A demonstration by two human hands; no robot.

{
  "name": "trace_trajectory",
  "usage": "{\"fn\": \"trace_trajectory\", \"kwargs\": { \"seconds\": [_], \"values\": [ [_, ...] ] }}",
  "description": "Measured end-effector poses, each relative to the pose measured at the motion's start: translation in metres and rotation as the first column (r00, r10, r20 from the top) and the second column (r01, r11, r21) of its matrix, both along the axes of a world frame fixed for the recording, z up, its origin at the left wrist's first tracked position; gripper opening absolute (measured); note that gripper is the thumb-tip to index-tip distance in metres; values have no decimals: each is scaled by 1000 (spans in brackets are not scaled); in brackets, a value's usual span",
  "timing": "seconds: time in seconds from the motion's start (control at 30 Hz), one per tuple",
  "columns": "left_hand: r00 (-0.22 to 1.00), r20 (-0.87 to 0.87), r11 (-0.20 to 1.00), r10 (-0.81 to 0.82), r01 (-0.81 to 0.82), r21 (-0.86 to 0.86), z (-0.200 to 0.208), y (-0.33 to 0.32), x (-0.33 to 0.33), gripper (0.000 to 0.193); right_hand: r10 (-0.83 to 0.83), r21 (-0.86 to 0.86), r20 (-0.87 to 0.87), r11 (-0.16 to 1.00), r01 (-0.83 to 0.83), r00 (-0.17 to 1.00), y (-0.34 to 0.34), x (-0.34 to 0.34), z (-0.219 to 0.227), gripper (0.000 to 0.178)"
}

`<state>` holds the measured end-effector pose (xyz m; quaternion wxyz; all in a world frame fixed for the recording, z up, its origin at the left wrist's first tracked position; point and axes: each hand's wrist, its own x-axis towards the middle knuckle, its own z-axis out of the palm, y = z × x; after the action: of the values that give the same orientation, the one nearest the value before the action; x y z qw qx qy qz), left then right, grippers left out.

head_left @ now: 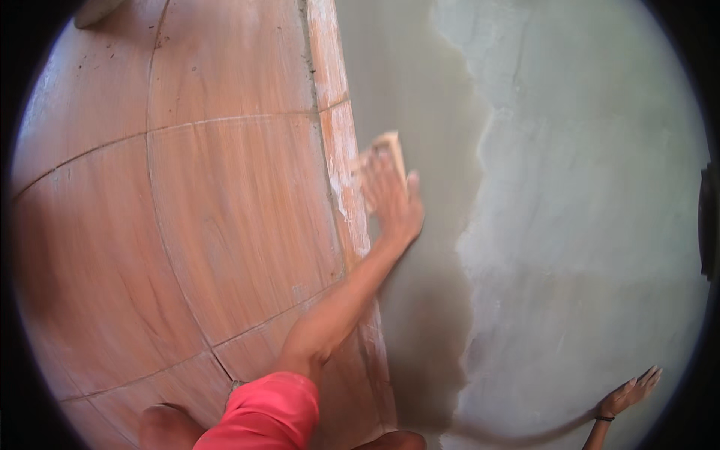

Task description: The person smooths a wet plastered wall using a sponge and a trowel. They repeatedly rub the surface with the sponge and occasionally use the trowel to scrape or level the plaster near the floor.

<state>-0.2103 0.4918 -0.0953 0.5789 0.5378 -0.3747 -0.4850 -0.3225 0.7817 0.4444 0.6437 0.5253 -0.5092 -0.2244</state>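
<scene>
My left hand (391, 201), at the end of a pink-sleeved arm, holds a flat tan pad (391, 141) against the tile skirting strip (346, 161), where it meets the grey plastered wall (416, 90). Motion blurs the fingers and pad, so I cannot tell whether it is sponge or folded cloth. White residue streaks the strip's face. Off to the lower right, my right hand (630, 391) rests on the pale part of the wall with fingers stretched out and nothing held. A dark band circles its wrist.
Wood-patterned reddish floor tiles (240, 202) with dark joints cover the left side. A damp darker band runs up the wall beside the skirting. Parts of my bent legs (171, 427) show at the lower edge. A pale rounded object (96, 11) sits at the upper left.
</scene>
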Motion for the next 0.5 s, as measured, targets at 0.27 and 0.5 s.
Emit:
{"fn": "trace_trajectory", "kwargs": {
  "seconds": [0.27, 0.5],
  "values": [
    [961, 207, 778, -182, 270, -567, 68, 141, -25, 76, 1, 26, -73, 1000, 1, 997, 5, 0, 14, 58],
    [996, 24, 988, -83, 86, -132, -40, 14, 4, 66, -4, 50, -93, 999, 9, 996, 7, 10, 11, 56]
  ]
}}
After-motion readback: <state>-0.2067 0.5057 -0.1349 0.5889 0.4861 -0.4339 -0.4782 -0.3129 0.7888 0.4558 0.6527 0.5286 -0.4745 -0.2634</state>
